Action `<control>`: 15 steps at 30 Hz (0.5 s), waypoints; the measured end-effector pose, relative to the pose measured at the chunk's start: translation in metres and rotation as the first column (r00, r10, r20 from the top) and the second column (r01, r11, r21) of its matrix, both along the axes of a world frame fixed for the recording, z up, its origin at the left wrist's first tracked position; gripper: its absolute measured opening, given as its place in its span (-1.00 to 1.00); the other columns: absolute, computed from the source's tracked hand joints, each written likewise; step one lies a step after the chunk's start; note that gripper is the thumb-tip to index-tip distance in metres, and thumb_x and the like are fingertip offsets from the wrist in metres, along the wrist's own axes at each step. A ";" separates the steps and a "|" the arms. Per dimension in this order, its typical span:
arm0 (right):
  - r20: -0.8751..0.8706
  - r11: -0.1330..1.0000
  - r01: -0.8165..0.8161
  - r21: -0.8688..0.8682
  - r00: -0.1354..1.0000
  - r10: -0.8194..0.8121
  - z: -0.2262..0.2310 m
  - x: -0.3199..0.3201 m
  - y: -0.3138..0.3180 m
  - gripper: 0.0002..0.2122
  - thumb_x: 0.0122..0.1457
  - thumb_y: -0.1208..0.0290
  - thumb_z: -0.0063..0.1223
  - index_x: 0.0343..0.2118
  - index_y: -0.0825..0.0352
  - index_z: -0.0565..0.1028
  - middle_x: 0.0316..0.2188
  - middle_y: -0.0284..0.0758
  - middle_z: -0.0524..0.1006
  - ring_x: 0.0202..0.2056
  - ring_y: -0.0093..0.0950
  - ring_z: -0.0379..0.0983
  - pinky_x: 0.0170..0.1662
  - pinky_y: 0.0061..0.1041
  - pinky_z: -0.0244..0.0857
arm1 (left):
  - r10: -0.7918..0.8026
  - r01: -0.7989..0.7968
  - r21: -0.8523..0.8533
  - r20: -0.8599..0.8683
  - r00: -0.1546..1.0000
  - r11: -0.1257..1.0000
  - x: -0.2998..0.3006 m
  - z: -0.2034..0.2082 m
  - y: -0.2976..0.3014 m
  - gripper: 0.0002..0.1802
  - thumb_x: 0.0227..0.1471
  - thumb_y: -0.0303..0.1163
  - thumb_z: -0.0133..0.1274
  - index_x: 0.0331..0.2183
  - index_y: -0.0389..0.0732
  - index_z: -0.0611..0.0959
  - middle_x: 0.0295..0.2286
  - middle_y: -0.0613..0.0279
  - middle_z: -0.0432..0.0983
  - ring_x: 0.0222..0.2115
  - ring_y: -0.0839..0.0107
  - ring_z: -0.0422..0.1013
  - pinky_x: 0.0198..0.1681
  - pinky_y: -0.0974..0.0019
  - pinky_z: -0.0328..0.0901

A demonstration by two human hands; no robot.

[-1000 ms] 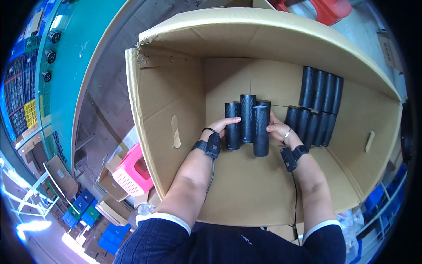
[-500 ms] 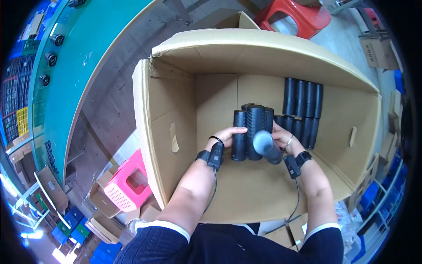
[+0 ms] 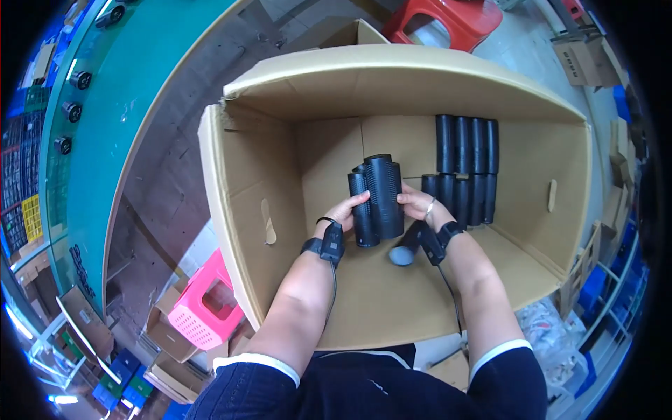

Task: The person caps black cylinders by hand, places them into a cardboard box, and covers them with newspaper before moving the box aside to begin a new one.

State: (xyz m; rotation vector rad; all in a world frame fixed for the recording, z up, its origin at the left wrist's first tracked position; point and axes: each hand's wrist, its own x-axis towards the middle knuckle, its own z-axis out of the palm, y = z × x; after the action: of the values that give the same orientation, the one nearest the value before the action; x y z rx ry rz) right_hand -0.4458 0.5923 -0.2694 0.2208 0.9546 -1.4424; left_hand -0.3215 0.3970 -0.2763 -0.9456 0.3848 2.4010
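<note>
Between my two hands is a cluster of black cylinders (image 3: 383,199), held nearly upright over the floor of a large cardboard box. The front cylinder has a finely patterned surface. My left hand (image 3: 348,210) is closed against the cluster's left side, its thumb across a cylinder. On the other side, my right hand (image 3: 418,203) presses in with thumb and fingers; its fingertips are partly hidden behind the cylinders. One loose black cylinder (image 3: 402,253) with a greyish end is tilted below my right hand, partly covered by the wrist device.
The open cardboard box (image 3: 217,175) surrounds both hands. More black cylinders (image 3: 467,143) stand in two rows at its right. A pink stool (image 3: 203,315) is outside at left, a red stool (image 3: 448,24) beyond the far wall. A green table (image 3: 140,91) curves along the left.
The held cluster has shifted slightly left with both hands. The loose cylinder, blurred by motion before, is now lower and nearer me, below the right hand. The whole view has shifted a little.
</note>
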 end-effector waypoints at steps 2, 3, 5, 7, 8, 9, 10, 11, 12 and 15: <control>0.016 1.000 -0.007 -0.010 1.000 0.008 -0.013 0.005 -0.001 -0.03 -0.24 0.28 0.40 0.24 0.23 0.00 0.15 -0.28 0.20 0.18 -0.33 0.08 0.23 -0.27 -0.08 | 0.002 0.000 -0.046 0.051 0.999 0.999 0.005 -0.013 0.000 -0.26 -0.11 -0.16 0.25 0.04 -0.27 0.34 -0.06 0.06 0.39 -0.02 0.21 0.31 0.12 0.08 0.14; 0.034 0.999 -0.033 0.001 0.999 0.033 -0.021 0.005 -0.003 -0.08 -0.19 0.34 0.36 0.24 0.25 0.00 0.14 -0.25 0.21 0.17 -0.34 0.10 0.23 -0.31 -0.06 | 0.044 -0.042 -0.035 0.074 0.996 0.999 0.010 -0.022 -0.004 -0.30 -0.07 -0.18 0.21 0.04 -0.26 0.34 -0.04 0.06 0.38 0.00 0.18 0.29 0.15 0.07 0.10; 0.011 0.992 -0.107 0.066 0.994 0.106 -0.018 -0.007 0.001 -0.18 -0.15 0.38 0.32 0.19 0.34 0.07 0.10 -0.24 0.27 0.13 -0.35 0.16 0.20 -0.38 0.02 | 0.106 -0.119 0.078 0.150 0.983 0.990 0.012 -0.021 0.000 -0.32 -0.01 -0.20 0.16 0.08 -0.26 0.30 0.03 0.05 0.31 0.07 0.14 0.22 0.21 0.05 0.00; -0.148 0.972 -0.189 0.139 0.967 0.209 -0.020 -0.018 -0.010 -0.23 -0.13 0.42 0.29 0.17 0.38 0.12 0.07 -0.25 0.32 0.10 -0.36 0.20 0.18 -0.42 0.05 | 0.124 -0.131 0.064 0.114 0.986 0.989 0.018 -0.037 -0.007 -0.29 -0.02 -0.19 0.16 0.09 -0.26 0.28 0.04 0.05 0.30 0.08 0.14 0.20 0.22 0.05 -0.02; -0.138 0.973 -0.191 0.131 0.968 0.209 -0.023 -0.015 -0.012 -0.23 -0.13 0.42 0.29 0.17 0.38 0.12 0.07 -0.25 0.32 0.10 -0.36 0.20 0.18 -0.42 0.05 | 0.142 -0.145 0.054 0.061 0.988 0.988 0.023 -0.043 -0.010 -0.27 -0.03 -0.19 0.17 0.10 -0.26 0.26 0.05 0.06 0.28 0.09 0.14 0.18 0.22 0.06 -0.04; -0.091 0.970 -0.174 0.168 0.977 0.191 -0.026 -0.018 -0.010 -0.21 -0.13 0.42 0.29 0.18 0.37 0.11 0.07 -0.25 0.32 0.11 -0.36 0.20 0.19 -0.42 0.04 | 0.136 -0.137 0.013 0.062 0.989 0.990 0.023 -0.045 -0.008 -0.23 -0.06 -0.18 0.20 0.11 -0.25 0.24 0.05 0.07 0.28 0.10 0.17 0.17 0.23 0.07 -0.05; -0.046 0.966 -0.158 0.205 0.984 0.171 -0.030 -0.021 -0.009 -0.20 -0.14 0.43 0.29 0.19 0.36 0.09 0.07 -0.25 0.31 0.12 -0.36 0.19 0.19 -0.42 0.03 | 0.136 -0.137 0.012 0.064 0.989 0.990 0.022 -0.046 -0.007 -0.23 -0.06 -0.18 0.20 0.11 -0.25 0.24 0.05 0.07 0.28 0.10 0.17 0.17 0.23 0.07 -0.05; -0.010 0.964 -0.206 0.166 0.978 0.210 -0.036 -0.022 -0.010 -0.18 -0.15 0.44 0.29 0.21 0.34 0.07 0.08 -0.25 0.31 0.13 -0.36 0.17 0.19 -0.41 0.02 | 0.100 -0.100 -0.048 0.008 0.995 0.994 0.020 -0.046 -0.006 -0.21 -0.09 -0.21 0.23 0.11 -0.25 0.23 0.03 0.10 0.29 0.08 0.17 0.19 0.21 0.08 0.00; -0.008 0.965 -0.204 0.168 0.978 0.208 -0.041 -0.020 -0.009 -0.18 -0.15 0.44 0.29 0.21 0.34 0.07 0.08 -0.25 0.31 0.13 -0.36 0.17 0.19 -0.41 0.02 | 0.058 -0.062 -0.103 -0.044 0.997 0.993 0.018 -0.046 -0.004 -0.18 -0.11 -0.24 0.25 0.11 -0.24 0.22 0.02 0.13 0.29 0.07 0.18 0.21 0.18 0.09 0.04; -0.152 0.980 -0.148 0.132 0.974 0.168 -0.044 -0.017 -0.008 -0.24 -0.08 0.42 0.27 0.19 0.37 0.10 0.06 -0.24 0.33 0.08 -0.35 0.24 0.16 -0.39 0.10 | 0.012 -0.005 -0.119 0.060 0.998 0.993 0.010 -0.037 -0.003 -0.20 -0.12 -0.22 0.27 0.09 -0.26 0.26 -0.01 0.08 0.33 0.05 0.18 0.23 0.16 0.09 0.08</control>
State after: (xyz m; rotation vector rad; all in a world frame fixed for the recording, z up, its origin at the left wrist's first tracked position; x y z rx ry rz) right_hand -0.4629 0.5841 -0.3131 0.1132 1.1673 -1.2719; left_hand -0.3113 0.3944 -0.3132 -1.0722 0.5068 2.3722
